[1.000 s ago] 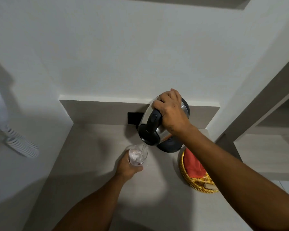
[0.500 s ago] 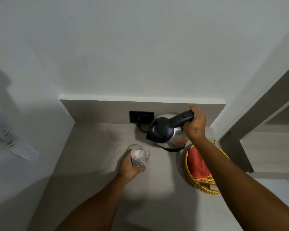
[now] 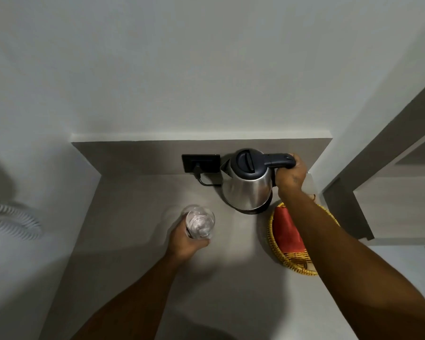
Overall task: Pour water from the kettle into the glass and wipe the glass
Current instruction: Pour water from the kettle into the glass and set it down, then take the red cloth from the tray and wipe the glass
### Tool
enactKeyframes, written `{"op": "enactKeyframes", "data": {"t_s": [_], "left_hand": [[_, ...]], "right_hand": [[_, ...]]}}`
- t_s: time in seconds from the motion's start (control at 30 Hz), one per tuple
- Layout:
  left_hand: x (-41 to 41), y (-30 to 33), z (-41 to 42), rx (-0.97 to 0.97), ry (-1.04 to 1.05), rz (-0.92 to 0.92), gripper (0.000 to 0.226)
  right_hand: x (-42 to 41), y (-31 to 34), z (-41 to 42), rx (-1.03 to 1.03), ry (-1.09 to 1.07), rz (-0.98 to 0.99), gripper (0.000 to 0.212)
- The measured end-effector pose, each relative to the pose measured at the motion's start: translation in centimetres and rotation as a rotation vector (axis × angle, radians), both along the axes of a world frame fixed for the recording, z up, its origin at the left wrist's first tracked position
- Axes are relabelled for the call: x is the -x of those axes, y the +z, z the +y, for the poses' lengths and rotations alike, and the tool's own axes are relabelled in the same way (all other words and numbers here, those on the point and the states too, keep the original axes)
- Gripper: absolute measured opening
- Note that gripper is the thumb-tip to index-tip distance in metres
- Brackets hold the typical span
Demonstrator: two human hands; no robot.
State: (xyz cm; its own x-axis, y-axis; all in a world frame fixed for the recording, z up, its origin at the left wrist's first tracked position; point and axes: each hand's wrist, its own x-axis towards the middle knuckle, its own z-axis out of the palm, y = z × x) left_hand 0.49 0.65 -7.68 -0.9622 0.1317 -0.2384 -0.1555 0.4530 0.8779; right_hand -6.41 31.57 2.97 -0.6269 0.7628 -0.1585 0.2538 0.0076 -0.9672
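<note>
A steel kettle (image 3: 249, 190) with a black lid and handle stands upright on its black base at the back of the counter. My right hand (image 3: 291, 175) grips the end of its handle. A clear glass (image 3: 200, 223) holding water stands on the counter in front and to the left of the kettle. My left hand (image 3: 185, 241) wraps around the glass from the near side. A red cloth (image 3: 286, 231) lies in a yellow woven basket (image 3: 277, 251) to the right, partly hidden by my right forearm.
A black wall socket (image 3: 200, 163) with a plugged cord sits behind the kettle on the grey backsplash. The grey counter (image 3: 133, 241) is walled on the left. A grey cabinet frame (image 3: 349, 209) stands at the right. A white ribbed object (image 3: 12, 222) is at far left.
My right hand tipped the kettle back from pouring over the glass and set it upright on its base at the back. The left hand kept hold of the glass.
</note>
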Motion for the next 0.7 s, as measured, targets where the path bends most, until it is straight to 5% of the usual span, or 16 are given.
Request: {"op": "enactKeyframes", "data": {"t_s": [0.3, 0.57, 0.7], "left_hand": [[0.0, 0.2, 0.0, 0.015, -0.01, 0.014, 0.078], [-0.5, 0.4, -0.6, 0.114, -0.09, 0.139, 0.088], [-0.3, 0.8, -2.2, 0.542, -0.34, 0.298, 0.107]], "right_hand": [[-1.4, -0.6, 2.1, -0.067, -0.008, -0.118, 0.03], [-11.7, -7.3, -1.8, -0.519, 0.149, -0.384, 0.056], [-13.1, -9.6, -2.0, -0.655, 0.313, -0.605, 0.055]]}}
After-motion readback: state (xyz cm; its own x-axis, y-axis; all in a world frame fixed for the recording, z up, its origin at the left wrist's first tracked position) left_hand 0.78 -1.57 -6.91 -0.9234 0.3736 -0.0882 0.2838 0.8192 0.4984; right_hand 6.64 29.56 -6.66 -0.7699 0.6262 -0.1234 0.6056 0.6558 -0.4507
